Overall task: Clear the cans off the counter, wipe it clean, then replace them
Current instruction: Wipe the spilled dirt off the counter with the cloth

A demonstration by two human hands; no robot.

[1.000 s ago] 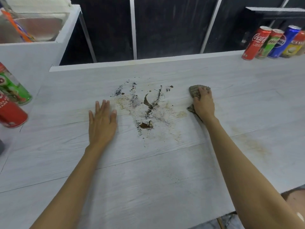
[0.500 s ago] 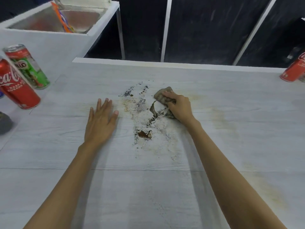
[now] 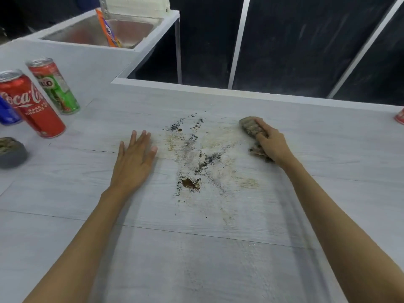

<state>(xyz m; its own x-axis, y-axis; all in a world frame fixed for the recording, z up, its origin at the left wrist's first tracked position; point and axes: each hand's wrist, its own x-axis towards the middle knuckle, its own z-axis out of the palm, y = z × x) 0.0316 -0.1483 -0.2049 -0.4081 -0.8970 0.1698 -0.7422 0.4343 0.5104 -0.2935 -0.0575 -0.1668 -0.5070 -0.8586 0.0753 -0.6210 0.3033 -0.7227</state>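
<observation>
A pale wood-grain counter carries a smear of dark grains and brown stains at its middle. My right hand grips a grey-brown cloth pressed on the counter, just right of the smear. My left hand lies flat on the counter, fingers spread, left of the smear. At the far left stand a red Coca-Cola can, a green Milo can and part of a blue can. Another red can shows at the right edge.
A grey round container sits at the left edge, in front of the cans. Behind them a metal sink holds an orange packet. The counter's back edge drops to a dark wall.
My right hand has slid the cloth to the right, out of the smear it covered half a second ago; the grains look more spread. The view has shifted left. My left hand has stayed put.
</observation>
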